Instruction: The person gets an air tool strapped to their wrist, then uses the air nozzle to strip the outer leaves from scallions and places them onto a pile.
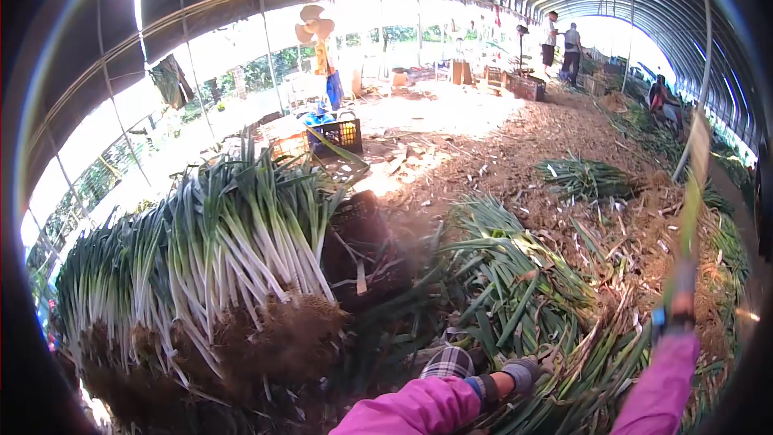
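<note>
My left hand (523,374), in a grey glove below a pink sleeve, is low at the centre, by loose green leaves; its fingers are partly hidden. My right hand (678,306) is raised at the right, blurred by motion, below a long pale and green strip (694,201) that looks like a leek; the fingers are smeared. Green leaves (523,282) lie heaped on the ground ahead of my left hand. Many leeks (233,234) with white stems and soil-covered roots are stacked upright at the left.
A dark crate (366,234) stands beside the leek stack. Farther back are a crate (346,134) with yellow things inside, a fan (314,26), a leaf pile (588,177) and a metal pole (702,72). Two people (571,52) stand far off; another person (660,95) is at the right.
</note>
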Motion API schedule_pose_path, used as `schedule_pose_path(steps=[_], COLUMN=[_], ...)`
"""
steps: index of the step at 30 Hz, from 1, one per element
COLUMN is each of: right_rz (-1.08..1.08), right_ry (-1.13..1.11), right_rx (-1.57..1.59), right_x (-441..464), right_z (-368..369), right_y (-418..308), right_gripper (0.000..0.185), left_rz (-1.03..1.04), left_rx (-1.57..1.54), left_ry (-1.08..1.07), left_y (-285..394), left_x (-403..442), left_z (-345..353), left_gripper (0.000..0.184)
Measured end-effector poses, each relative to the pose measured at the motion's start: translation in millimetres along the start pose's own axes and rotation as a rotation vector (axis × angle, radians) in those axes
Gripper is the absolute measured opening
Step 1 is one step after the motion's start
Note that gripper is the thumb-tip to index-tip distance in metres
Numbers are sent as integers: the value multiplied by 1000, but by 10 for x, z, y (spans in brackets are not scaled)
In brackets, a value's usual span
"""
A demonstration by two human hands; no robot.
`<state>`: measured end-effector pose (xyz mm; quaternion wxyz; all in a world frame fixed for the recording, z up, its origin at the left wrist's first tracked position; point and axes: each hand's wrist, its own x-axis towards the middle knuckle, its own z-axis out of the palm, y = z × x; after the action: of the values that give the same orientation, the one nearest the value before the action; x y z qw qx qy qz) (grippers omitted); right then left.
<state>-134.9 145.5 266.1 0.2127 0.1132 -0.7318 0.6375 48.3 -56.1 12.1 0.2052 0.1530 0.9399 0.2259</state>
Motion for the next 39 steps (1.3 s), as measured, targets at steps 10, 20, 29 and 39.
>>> schedule_pose_path(steps=[10,20,29,39], right_rz=[-931,360,497,776], right_ry=[-932,-521,-338,-111], right_rx=[-130,-612,-772,-820], right_x=[-1945,-2253,-2548,-2942], right_z=[1625,-675,-1185,-1526], right_y=[-1869,846,1386,3375], right_gripper=[52,45,51,21], left_rz=[-20,-59,-9,-97], left_rx=[-123,34,-391,-523], left_ry=[257,81,97,26], left_y=[-142,-202,-451,-173], left_x=[-460,-331,165,232], left_z=[-203,-75,659,440], left_gripper=[51,46,51,74])
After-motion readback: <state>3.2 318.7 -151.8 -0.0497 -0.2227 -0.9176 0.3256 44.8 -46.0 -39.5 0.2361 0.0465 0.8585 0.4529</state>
